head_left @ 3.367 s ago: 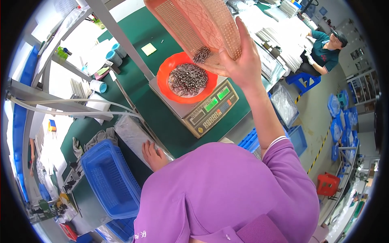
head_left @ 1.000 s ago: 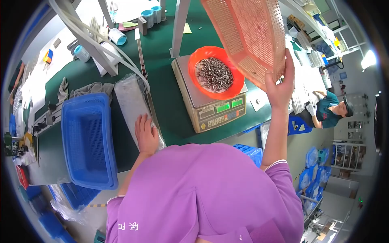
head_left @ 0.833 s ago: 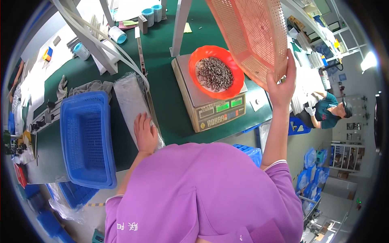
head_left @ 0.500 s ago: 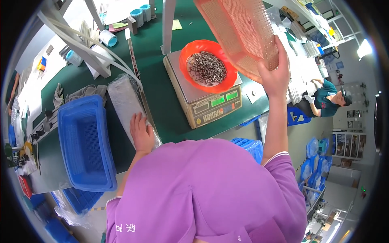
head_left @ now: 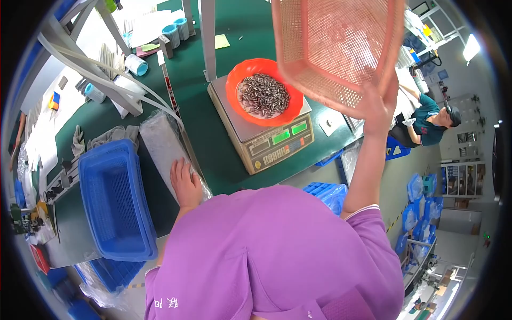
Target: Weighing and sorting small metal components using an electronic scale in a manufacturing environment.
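My right hand (head_left: pixel 380 104) grips the near right rim of a pink mesh plastic basket (head_left: pixel 341 90), held up above the right part of the table. The basket's open inside faces me, with no loose parts visible in it. My left hand (head_left: pixel 186 183) rests, fingers stretched, on a flat clear plastic-wrapped bundle (head_left: pixel 160 144). Between the hands stands a digital scale (head_left: pixel 277 146) with lit green displays. On its pan sits an orange-red scalloped bowl (head_left: pixel 234 80) holding many small shiny metal pins (head_left: pixel 264 95). The basket's lower left corner comes close to the bowl's rim in view.
Stacked blue plastic baskets (head_left: pixel 114 202) stand at the left. A metal post (head_left: pixel 207 42) rises behind the scale. Blue-lidded jars (head_left: pixel 170 34) and papers lie at the far left. A co-worker (head_left: pixel 429 122) is at the right, with blue bags (head_left: pixel 421 208) on the floor beyond.
The pink basket has turned so its inside faces me more, and it sits slightly farther right. My left hand stays on the wrapped bundle. The view has shifted slightly.
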### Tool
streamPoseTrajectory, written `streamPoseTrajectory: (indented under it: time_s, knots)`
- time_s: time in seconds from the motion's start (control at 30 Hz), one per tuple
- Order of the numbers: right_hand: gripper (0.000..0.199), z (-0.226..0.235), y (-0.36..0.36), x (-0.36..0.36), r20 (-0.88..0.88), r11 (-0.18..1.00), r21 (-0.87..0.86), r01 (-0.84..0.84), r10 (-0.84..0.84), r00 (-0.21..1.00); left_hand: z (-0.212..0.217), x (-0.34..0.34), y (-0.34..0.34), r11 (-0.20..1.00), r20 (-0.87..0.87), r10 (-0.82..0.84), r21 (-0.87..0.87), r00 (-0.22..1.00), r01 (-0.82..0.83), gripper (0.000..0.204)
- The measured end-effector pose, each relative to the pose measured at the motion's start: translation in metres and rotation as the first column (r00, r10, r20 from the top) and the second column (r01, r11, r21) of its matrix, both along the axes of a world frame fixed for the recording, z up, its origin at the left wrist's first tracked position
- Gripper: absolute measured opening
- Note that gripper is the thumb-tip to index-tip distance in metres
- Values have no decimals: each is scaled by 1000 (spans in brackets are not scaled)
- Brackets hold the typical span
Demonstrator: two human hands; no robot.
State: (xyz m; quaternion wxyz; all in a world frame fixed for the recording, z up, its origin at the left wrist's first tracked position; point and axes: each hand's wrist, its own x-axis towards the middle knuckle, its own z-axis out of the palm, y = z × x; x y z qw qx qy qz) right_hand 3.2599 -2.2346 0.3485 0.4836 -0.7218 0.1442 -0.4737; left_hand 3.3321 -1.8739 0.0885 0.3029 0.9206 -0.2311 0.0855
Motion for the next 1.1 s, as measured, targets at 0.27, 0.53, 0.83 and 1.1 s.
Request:
streamPoseTrajectory:
  time_s: [0.27, 0.53, 0.83, 1.1]
  knots:
    - [25, -156, 19, -63, -231, 791, 575, -209, 402, 886, -6, 5, 0, 999, 23, -27, 32, 999, 26, 30]
    - [78, -124, 163, -4, 75, 297, 646, -703, 892, 446, 22, -11, 29, 915, -267, -82, -401, 960, -34, 33]
    - [79, -159, 189, -16, 186, 106, 718, -688, 923, 336, 67, -45, 93, 627, -566, -193, -700, 801, -343, 37]
    - [76, -175, 202, -10, -204, 260, 733, -629, 966, 162, 86, -73, 120, 219, -707, -402, -691, 581, -689, 41]
